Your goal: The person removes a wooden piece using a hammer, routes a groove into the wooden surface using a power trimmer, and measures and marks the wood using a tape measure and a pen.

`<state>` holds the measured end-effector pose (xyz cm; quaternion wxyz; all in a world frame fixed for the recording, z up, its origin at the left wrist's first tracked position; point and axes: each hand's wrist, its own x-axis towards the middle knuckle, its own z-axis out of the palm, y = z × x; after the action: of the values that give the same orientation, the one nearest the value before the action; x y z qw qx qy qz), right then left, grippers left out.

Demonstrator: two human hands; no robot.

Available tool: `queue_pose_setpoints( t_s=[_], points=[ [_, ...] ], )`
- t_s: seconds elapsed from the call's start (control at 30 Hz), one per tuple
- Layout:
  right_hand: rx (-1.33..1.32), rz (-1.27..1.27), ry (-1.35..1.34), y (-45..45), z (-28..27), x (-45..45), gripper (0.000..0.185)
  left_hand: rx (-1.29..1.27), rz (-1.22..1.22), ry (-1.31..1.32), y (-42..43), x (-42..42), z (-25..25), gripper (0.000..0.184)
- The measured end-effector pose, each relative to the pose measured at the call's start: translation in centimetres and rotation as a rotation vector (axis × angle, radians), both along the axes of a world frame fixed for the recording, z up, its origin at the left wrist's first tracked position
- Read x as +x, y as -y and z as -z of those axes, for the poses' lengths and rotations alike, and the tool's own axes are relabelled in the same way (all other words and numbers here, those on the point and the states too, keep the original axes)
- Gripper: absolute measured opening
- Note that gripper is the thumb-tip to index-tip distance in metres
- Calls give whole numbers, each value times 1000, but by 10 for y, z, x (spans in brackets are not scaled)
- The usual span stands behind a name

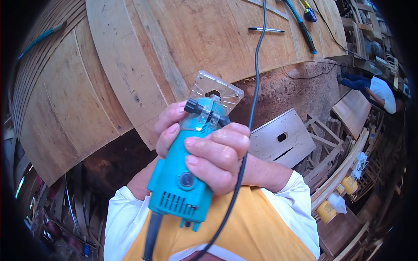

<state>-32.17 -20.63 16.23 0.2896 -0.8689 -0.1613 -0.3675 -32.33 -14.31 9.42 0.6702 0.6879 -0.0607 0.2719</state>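
Observation:
Close in front of my chest is a teal trim router (174,174), tilted, with its clear base plate (230,89) facing up and away from me. My right hand (220,158) wraps round the motor body from the right, fingers curled over its front. On the other side my left hand (167,130) grips the router near the black clamp knob, its palm hidden behind the tool. The black power cord (254,100) hangs across the view just right of my right hand. Whether a bit sits in the base opening cannot be made out.
Beyond the router lies a large wooden panel (204,35) bearing a pen (266,30), a hammer (305,32) and a tape measure (309,14). A board with a hole (283,150) leans at the right. Another person (379,93) is at far right, near stacked timber and yellow containers (325,212).

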Motion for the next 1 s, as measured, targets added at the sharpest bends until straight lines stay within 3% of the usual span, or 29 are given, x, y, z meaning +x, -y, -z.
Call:
queue_pose_setpoints(
  t_s=[0.1,0.27,0.5,0.63,0.77,1.0],
  points=[
    [-31,77,-4,-11,1,2,54,-17,158,-169,-31,-10,13,49],
    [-25,208,32,-38,7,18,58,10,197,-201,-45,8,20,48],
    [-69,97,41,-34,-1,22,33,57,208,-224,-56,10,10,46],
    [-75,64,-13,-29,-7,21,32,82,211,-232,-63,8,5,46],
    [-85,-61,-208,-29,-13,20,47,113,208,-257,-72,8,1,45],
    [-321,-103,-207,-17,-20,31,62,149,232,-260,-77,12,1,44]
  ],
)
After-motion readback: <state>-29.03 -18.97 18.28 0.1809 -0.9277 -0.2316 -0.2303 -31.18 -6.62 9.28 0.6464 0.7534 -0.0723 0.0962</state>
